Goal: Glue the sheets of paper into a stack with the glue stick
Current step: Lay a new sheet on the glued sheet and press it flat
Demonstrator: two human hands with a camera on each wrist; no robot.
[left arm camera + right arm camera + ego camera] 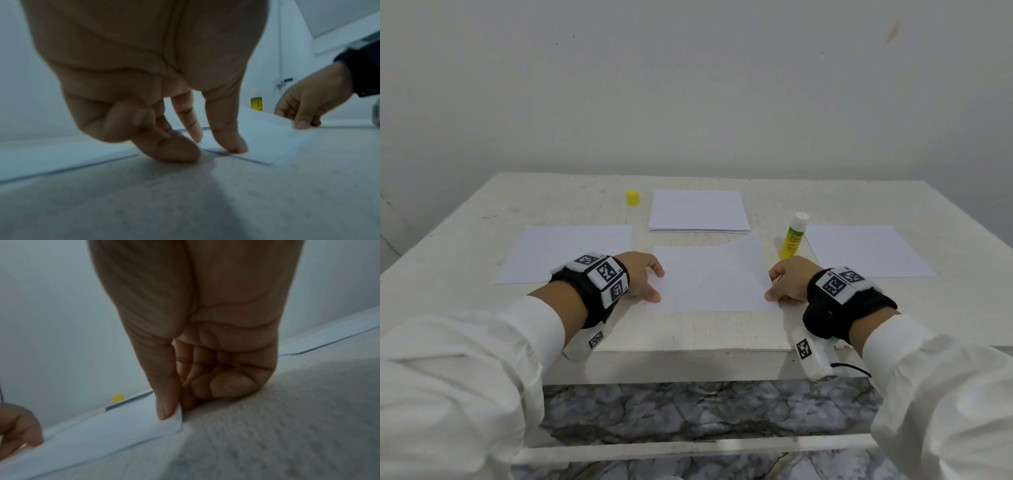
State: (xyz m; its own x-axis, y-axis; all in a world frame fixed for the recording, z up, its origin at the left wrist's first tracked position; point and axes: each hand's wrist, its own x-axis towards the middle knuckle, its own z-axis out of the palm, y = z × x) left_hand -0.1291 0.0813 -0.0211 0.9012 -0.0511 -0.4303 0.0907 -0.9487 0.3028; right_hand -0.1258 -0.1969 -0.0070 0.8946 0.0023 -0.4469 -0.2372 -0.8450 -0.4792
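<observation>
A white sheet [709, 277] lies in the middle of the table on another sheet whose edge shows just under it in the left wrist view. My left hand [655, 284] pinches its left edge, thumb on top. At the right edge my right hand [772, 286] pinches the near corner; the right wrist view shows the thumb [164, 408] on top and curled fingers beneath. The sheet's far right corner curls up. The uncapped green-and-yellow glue stick [793, 236] stands upright just beyond my right hand. Its yellow cap [632, 197] sits at the back left.
A stack of white paper [698, 210] lies at the back centre. Single sheets lie to the left [565, 253] and to the right [866, 250]. The table's front edge [688, 353] runs just below my wrists, and a plain wall stands behind the table.
</observation>
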